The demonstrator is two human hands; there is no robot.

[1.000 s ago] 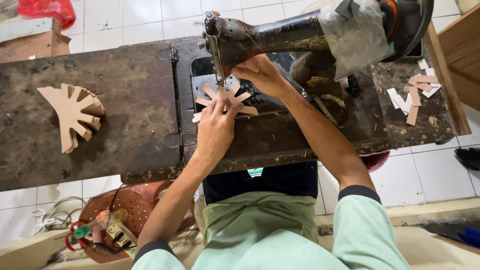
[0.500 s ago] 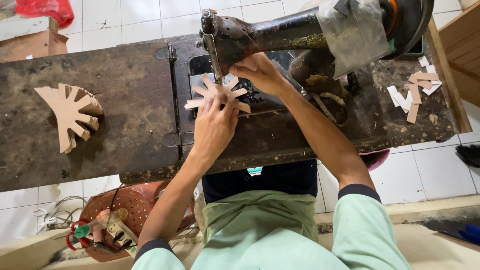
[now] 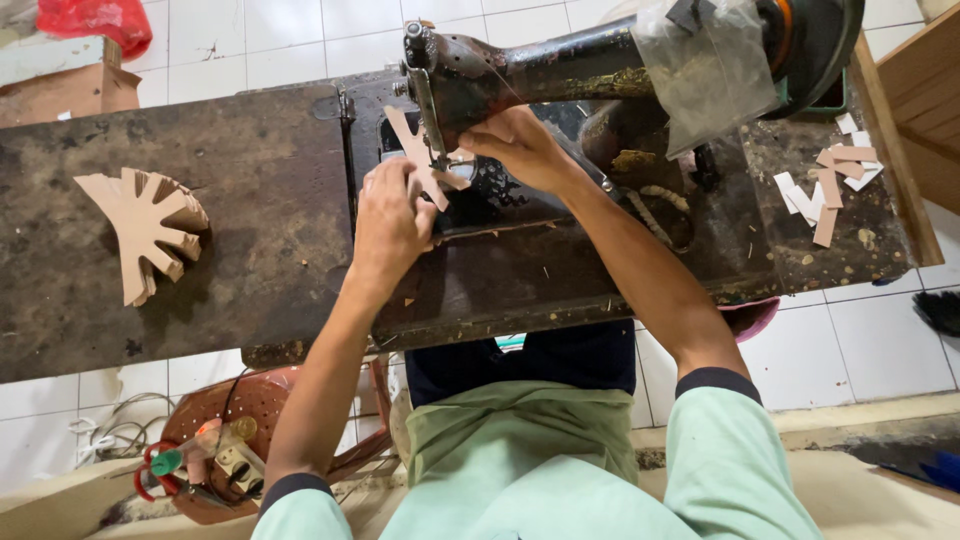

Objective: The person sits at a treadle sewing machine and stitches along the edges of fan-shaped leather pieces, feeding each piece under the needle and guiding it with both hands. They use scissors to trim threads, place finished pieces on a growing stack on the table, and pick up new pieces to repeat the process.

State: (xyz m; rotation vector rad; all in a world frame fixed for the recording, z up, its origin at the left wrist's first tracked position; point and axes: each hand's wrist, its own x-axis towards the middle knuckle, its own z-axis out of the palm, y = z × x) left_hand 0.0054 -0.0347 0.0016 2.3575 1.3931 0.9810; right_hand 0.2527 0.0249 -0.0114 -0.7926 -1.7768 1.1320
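While our left hand point(image 3: 390, 215) pinches the tan cutout point(image 3: 418, 155) just above frame centre, our right hand point(image 3: 518, 145) closes its fingertips on the other edge, both holding the piece under the sewing machine point(image 3: 560, 70) needle. We judge the cutout thin, light and bendable, like leather or card, its narrow fingers easily creased; it is best held by the flat edges close to the needle. Left of centre, a stack of similar cutouts point(image 3: 140, 225) lies on the dark table point(image 3: 250, 280). At upper right sit small strips point(image 3: 830, 180). Lower left, a red basket point(image 3: 230, 430) holds tools.
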